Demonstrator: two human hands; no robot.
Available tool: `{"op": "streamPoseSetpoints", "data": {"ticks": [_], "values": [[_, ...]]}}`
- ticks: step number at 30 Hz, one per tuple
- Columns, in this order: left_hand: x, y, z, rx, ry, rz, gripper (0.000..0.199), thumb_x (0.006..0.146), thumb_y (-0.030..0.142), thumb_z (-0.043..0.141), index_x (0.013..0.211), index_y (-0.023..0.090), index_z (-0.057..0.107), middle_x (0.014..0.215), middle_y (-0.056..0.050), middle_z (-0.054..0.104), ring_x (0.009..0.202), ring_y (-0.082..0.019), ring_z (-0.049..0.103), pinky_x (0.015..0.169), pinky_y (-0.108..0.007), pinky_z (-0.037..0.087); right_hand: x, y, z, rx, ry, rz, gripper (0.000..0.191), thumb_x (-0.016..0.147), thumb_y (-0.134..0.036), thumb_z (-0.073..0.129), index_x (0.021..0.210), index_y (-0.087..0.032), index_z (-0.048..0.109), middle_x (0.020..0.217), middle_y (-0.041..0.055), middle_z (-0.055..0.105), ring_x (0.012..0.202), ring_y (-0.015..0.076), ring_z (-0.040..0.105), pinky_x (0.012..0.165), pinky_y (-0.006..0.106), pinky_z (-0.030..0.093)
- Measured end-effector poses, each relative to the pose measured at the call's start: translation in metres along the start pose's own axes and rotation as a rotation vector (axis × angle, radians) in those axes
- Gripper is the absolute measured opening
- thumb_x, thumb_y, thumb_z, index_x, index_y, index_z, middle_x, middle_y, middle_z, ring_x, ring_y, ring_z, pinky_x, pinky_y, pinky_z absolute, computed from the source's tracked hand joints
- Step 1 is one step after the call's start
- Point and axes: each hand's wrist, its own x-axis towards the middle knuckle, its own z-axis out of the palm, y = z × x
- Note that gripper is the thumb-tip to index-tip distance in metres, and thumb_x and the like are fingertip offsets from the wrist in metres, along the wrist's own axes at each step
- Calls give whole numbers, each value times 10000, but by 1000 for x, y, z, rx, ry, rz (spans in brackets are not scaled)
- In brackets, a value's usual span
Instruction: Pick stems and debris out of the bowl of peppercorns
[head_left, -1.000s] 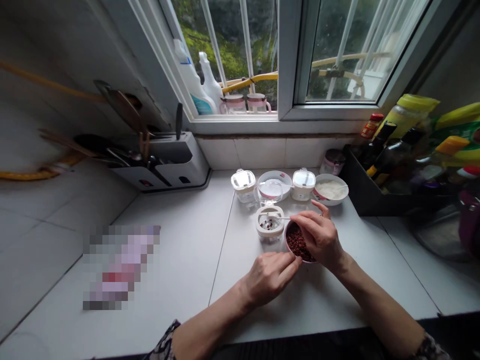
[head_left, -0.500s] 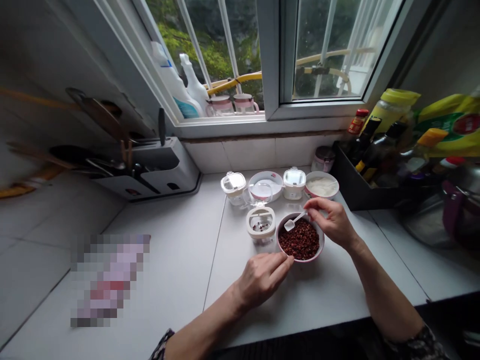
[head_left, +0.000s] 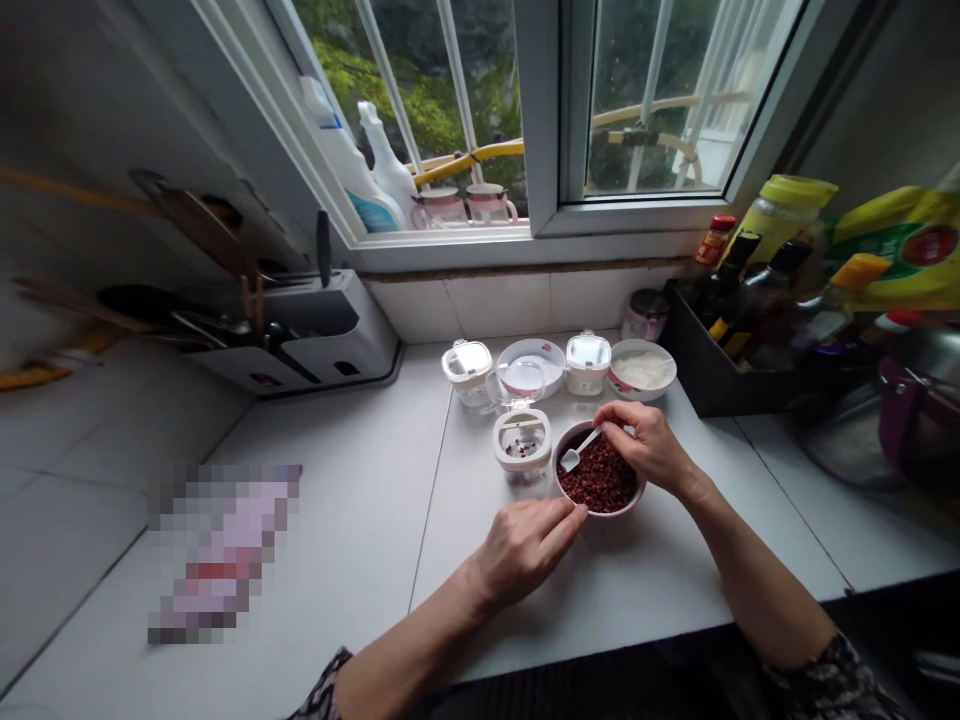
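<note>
A bowl with a pink rim (head_left: 609, 513) holds dark red dried peppercorn-like bits (head_left: 606, 478). My right hand (head_left: 651, 445) pinches the handle of a small white spoon (head_left: 572, 460), whose scoop is over the left part of the bowl's contents. My left hand (head_left: 529, 550) grips the near left edge of the bowl between thumb and fingers. Just left of the bowl stands a clear container with a cream rim (head_left: 523, 463), its lid raised and a few dark red bits inside.
Behind stand two lidded jars (head_left: 466, 370) (head_left: 588, 362), a bowl of white powder (head_left: 531, 370) and a bowl of white grains (head_left: 643, 372). A utensil holder (head_left: 337, 350) is at left, a dark bottle box (head_left: 720, 385) at right. A blurred pinkish packet (head_left: 232, 550) lies at left.
My right hand has moved slightly left and down with the spoon, bringing the scoop lower and further left over the bowl. My left hand keeps its place at the bowl's edge.
</note>
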Motion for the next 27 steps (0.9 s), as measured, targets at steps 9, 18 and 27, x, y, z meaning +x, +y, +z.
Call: {"op": "streamPoseSetpoints", "data": {"ticks": [9,18,27], "values": [[-4,-1,2,-3,-17,-13,165,952,95,493,1054,104,622,829,-92,712,669,-134,677,581,-212,547,0,-2,1,-1,6,31,163,817,-147,518,759,-192,663,748,31,714,714,171,643,712,285,479],[0,0,0,-8,-3,-14,145,963,90,482,1030,99,611,841,-83,720,640,-133,673,547,-217,536,-1,0,3,90,11,101,164,810,-172,510,761,-183,666,723,19,697,680,159,626,667,274,475],[1,0,0,-5,-6,-4,154,969,91,474,1018,87,619,813,-82,710,644,-133,671,548,-212,534,2,3,-2,322,21,276,109,764,-236,546,754,-180,638,588,-27,600,520,124,552,534,244,442]]}}
